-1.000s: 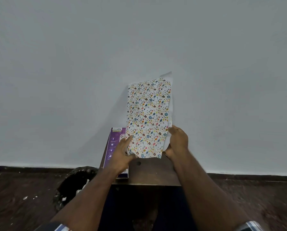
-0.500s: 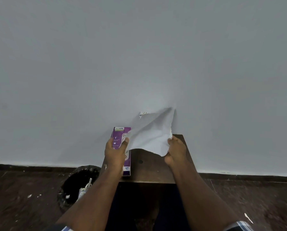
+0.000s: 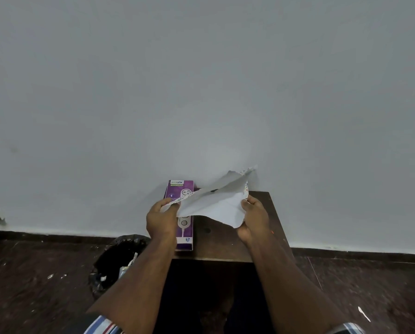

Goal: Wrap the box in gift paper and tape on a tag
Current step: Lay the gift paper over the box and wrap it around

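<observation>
Gift paper spread between two hands over a small table

The left hand (image 3: 161,219) pinches the near-left edge of the gift paper (image 3: 213,204) (white underside up); the right hand (image 3: 253,219) grips its right edge, fingers curled. The purple box (image 3: 182,191) lies flat on the wooden table (image 3: 218,239), partly under the sheet.

A second ago the gift paper (image 3: 211,204) stood upright against the wall, patterned face toward the camera; now it has swung down over the table's (image 3: 269,227) far edge, white underside up (only a printed strip shows along its rims). The left hand (image 3: 161,220) has moved out over the purple box (image 3: 180,189), pinching the sheet's left corner, and the right hand (image 3: 254,219) has spread it wider.
</observation>
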Demonstrator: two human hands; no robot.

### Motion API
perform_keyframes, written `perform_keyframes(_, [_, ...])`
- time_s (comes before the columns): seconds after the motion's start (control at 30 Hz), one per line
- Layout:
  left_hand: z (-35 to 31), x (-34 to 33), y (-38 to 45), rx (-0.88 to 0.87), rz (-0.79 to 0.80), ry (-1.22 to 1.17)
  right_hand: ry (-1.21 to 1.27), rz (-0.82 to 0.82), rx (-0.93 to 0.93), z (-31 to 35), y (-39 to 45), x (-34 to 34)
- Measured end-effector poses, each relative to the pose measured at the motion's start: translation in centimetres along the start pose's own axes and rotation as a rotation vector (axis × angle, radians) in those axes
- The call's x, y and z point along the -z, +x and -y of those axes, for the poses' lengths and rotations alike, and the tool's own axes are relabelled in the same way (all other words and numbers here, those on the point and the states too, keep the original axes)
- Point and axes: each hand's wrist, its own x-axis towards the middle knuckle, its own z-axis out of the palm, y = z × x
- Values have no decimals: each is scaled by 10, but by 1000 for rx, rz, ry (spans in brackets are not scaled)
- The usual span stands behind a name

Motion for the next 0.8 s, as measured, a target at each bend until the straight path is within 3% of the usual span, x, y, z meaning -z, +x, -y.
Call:
perform_keyframes(0.47, [-6,-2,-10,427,-114,-593,-20,38,50,-15,5,17])
perform_keyframes(0.67, [-9,-1,-14,519,-82,-578,-34,103,59,-16,5,23])
perform_keyframes(0.8, [-4,-2,-14,541,128,-391,-128,75,67,-15,10,22])
